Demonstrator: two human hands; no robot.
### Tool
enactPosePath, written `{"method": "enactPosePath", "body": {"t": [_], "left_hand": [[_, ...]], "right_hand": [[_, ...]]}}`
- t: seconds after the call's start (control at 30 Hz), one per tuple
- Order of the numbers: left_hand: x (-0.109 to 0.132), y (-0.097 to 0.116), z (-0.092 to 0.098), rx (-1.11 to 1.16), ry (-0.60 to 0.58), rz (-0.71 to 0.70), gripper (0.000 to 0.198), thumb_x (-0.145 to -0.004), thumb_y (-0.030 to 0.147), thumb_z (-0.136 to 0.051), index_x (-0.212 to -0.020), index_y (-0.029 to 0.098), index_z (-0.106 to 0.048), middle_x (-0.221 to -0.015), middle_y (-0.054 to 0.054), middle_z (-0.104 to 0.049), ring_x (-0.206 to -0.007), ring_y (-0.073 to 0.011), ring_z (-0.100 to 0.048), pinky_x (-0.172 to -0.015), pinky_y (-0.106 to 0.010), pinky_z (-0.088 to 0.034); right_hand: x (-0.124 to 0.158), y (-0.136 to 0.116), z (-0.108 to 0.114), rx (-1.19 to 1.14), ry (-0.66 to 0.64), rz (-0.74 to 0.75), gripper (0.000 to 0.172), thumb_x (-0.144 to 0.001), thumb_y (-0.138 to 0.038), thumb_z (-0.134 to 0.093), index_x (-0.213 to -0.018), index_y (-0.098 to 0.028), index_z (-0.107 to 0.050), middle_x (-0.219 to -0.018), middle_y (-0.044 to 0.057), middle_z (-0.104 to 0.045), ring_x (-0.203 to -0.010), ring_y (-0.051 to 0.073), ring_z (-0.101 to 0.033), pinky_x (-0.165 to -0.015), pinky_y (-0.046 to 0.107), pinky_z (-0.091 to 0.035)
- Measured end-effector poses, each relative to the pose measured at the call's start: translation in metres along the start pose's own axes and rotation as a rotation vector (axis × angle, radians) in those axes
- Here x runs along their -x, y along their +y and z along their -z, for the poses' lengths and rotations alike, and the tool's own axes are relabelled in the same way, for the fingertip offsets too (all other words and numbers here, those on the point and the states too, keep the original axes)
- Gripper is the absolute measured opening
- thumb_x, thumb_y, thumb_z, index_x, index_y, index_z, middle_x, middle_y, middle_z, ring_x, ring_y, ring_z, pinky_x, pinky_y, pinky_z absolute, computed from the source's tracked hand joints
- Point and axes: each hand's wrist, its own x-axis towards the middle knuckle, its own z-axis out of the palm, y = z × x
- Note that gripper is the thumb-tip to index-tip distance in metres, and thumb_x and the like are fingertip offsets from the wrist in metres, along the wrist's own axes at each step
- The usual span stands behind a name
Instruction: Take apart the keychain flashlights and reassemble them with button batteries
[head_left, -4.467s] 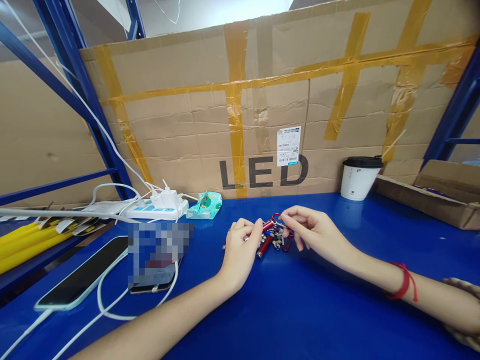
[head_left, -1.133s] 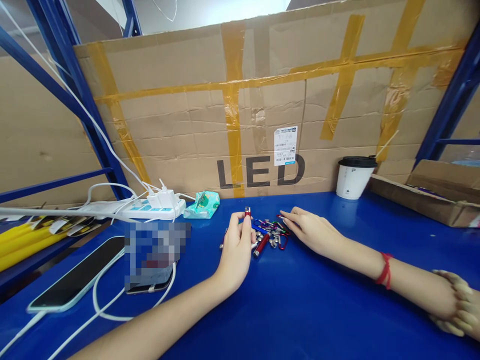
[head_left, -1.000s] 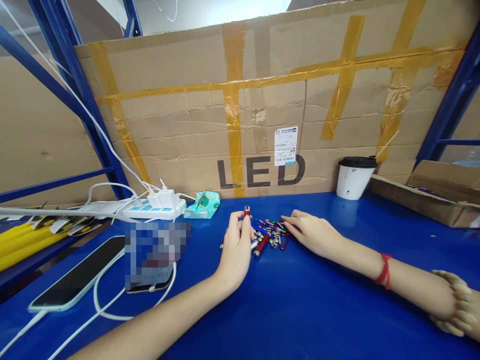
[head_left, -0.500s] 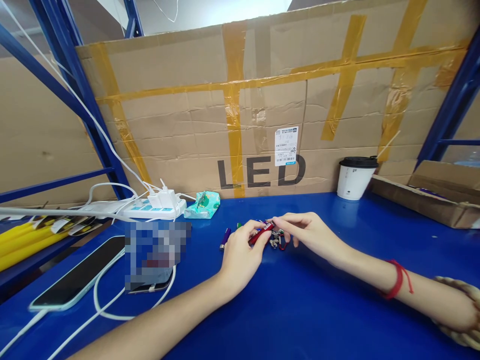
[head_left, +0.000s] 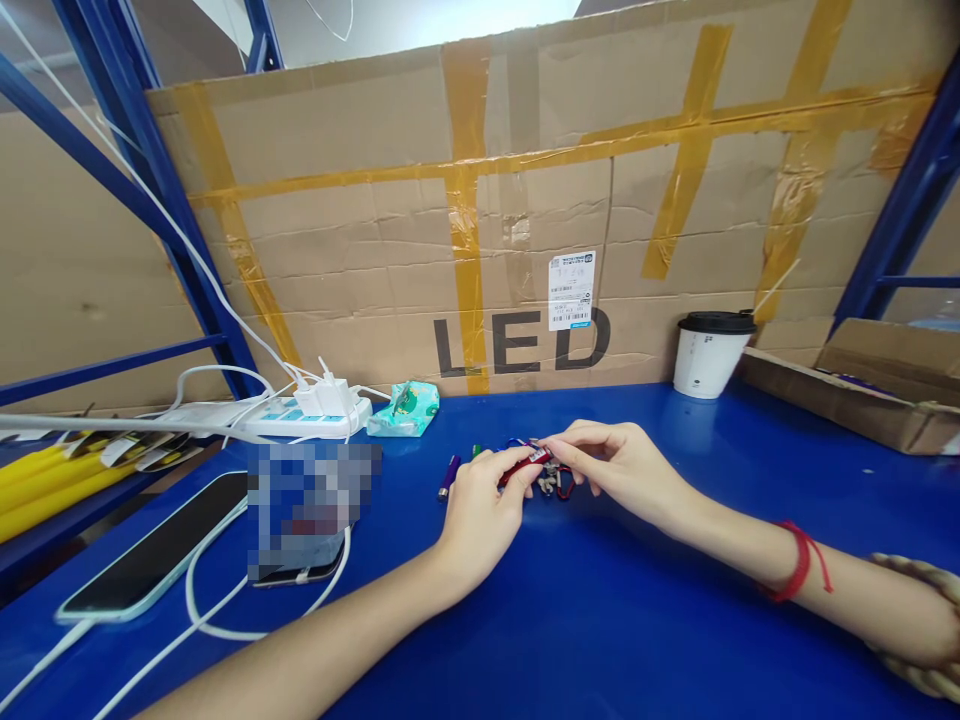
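Between the thumb and fingers of my left hand (head_left: 484, 508) is a small red metal tube (head_left: 517, 466) with a white printed label, which looks like a keychain flashlight. My right hand (head_left: 611, 455) is pinched at the far end of this tube; its fingertips partly hide that end. Just beyond and below the fingers lie silver clasps (head_left: 551, 480) and a red carabiner clip (head_left: 565, 488). A purple tube (head_left: 449, 478) with a silver end rests left of my left hand. Parts of green (head_left: 477, 451) and blue (head_left: 514, 442) pieces show behind the fingers.
On the blue tabletop (head_left: 637, 620) at left are a phone (head_left: 161, 545), white cables and a power strip (head_left: 300, 422). A teal packet (head_left: 405, 408) lies at the back. A lidded paper cup (head_left: 709, 358) and an open carton (head_left: 862, 400) stand at right. Cardboard (head_left: 360, 260) walls the back.
The red tube has turned slightly in my left fingers and now lies flatter. My right fingertips have shifted a little at its far end. Everything else is in place.
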Motion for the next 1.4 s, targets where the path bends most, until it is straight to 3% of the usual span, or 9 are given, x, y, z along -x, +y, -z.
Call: {"method": "enactPosePath", "body": {"t": [0.3, 0.43, 0.57, 0.67, 0.77, 0.93, 1.17, 1.4], "left_hand": [[0.000, 0.005, 0.003, -0.052, -0.025, -0.037, 0.023, -0.088, 0.024, -0.046, -0.090, 0.022, -0.069, -0.064, 0.000, -0.062, -0.069, -0.0182, -0.053, -0.066, -0.026, -0.038], [-0.001, 0.004, 0.005, -0.100, -0.014, 0.014, 0.023, -0.089, 0.026, -0.046, -0.092, 0.024, -0.068, -0.070, 0.000, -0.064, -0.074, -0.0188, -0.055, -0.068, -0.027, -0.039], [-0.006, -0.001, 0.011, -0.346, 0.005, -0.018, 0.021, -0.091, 0.022, -0.046, -0.099, 0.025, -0.065, -0.093, -0.002, -0.065, -0.088, -0.0206, -0.053, -0.077, -0.031, -0.037], [-0.008, -0.005, 0.015, -0.647, -0.066, -0.116, 0.025, -0.092, 0.017, -0.041, -0.104, 0.023, -0.062, -0.095, -0.003, -0.062, -0.089, -0.0216, -0.049, -0.077, -0.036, -0.033], [-0.007, -0.009, 0.015, -0.763, -0.112, -0.156, 0.031, -0.092, 0.010, -0.036, -0.106, 0.023, -0.060, -0.096, -0.005, -0.057, -0.089, -0.0213, -0.046, -0.075, -0.036, -0.032], [-0.005, -0.007, 0.014, -0.740, -0.071, -0.138, 0.035, -0.091, 0.007, -0.033, -0.107, 0.023, -0.059, -0.097, -0.005, -0.054, -0.090, -0.0209, -0.044, -0.075, -0.035, -0.033], [-0.005, -0.009, 0.014, -0.719, -0.082, -0.057, 0.036, -0.091, 0.007, -0.029, -0.109, 0.022, -0.057, -0.100, -0.006, -0.054, -0.092, -0.0220, -0.044, -0.077, -0.036, -0.033], [-0.005, -0.012, 0.011, -0.669, -0.133, -0.002, 0.035, -0.090, 0.006, -0.029, -0.109, 0.020, -0.055, -0.103, -0.007, -0.054, -0.098, -0.0226, -0.047, -0.082, -0.038, -0.035]], "right_hand": [[0.001, -0.004, 0.002, 0.098, 0.041, 0.099, 0.029, -0.082, -0.044, -0.058, -0.082, -0.018, -0.072, -0.072, 0.002, -0.058, -0.052, 0.010, -0.050, -0.040, 0.020, -0.038], [-0.001, -0.002, 0.004, 0.100, 0.056, 0.107, 0.030, -0.081, -0.045, -0.059, -0.082, -0.017, -0.072, -0.072, 0.003, -0.059, -0.052, 0.010, -0.050, -0.039, 0.020, -0.037], [-0.006, 0.006, 0.008, 0.058, 0.139, 0.037, 0.038, -0.078, -0.050, -0.060, -0.088, -0.015, -0.070, -0.060, 0.001, -0.055, -0.045, 0.010, -0.045, -0.037, 0.019, -0.036], [-0.010, 0.011, 0.013, 0.062, 0.207, -0.017, 0.044, -0.075, -0.054, -0.061, -0.091, -0.014, -0.070, -0.055, 0.000, -0.053, -0.044, 0.010, -0.044, -0.036, 0.019, -0.037], [-0.012, 0.015, 0.016, 0.071, 0.226, -0.030, 0.047, -0.072, -0.057, -0.062, -0.090, -0.014, -0.070, -0.057, 0.001, -0.056, -0.044, 0.010, -0.046, -0.036, 0.020, -0.038], [-0.011, 0.017, 0.015, 0.135, 0.120, 0.019, 0.042, -0.079, -0.054, -0.056, -0.092, -0.015, -0.069, -0.066, 0.003, -0.060, -0.048, 0.012, -0.049, -0.037, 0.021, -0.039], [-0.006, 0.014, 0.014, 0.593, -0.074, 0.297, 0.028, -0.090, -0.038, -0.048, -0.089, -0.023, -0.071, -0.085, 0.004, -0.064, -0.074, 0.018, -0.060, -0.064, 0.027, -0.046], [-0.004, 0.013, 0.014, 0.703, -0.186, 0.226, 0.022, -0.090, -0.035, -0.050, -0.091, -0.027, -0.070, -0.087, 0.001, -0.064, -0.075, 0.017, -0.061, -0.060, 0.025, -0.043]]}}
